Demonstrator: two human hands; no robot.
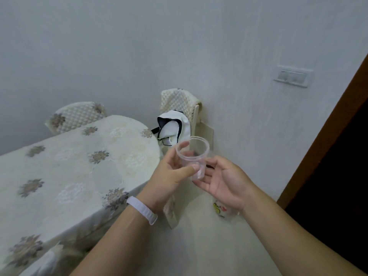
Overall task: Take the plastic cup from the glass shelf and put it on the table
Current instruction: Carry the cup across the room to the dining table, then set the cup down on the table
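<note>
A clear plastic cup (194,154) is held upright in the air, just right of the table's rounded end. My left hand (171,176) is wrapped around its side, thumb across the front and fingers showing through the wall. My right hand (223,180) is cupped open under and beside the cup's base, fingertips touching or nearly touching it. The table (65,166) fills the left half, covered with a cream cloth patterned with grey flowers. No glass shelf is in view.
Two chairs with quilted cream covers stand at the table, one behind it (75,116) and one at its right end (179,102) with a white and black bag (173,126) on it. A printed plastic bag (221,210) lies on the floor. A wall switch (292,76) and dark door frame (326,126) are right.
</note>
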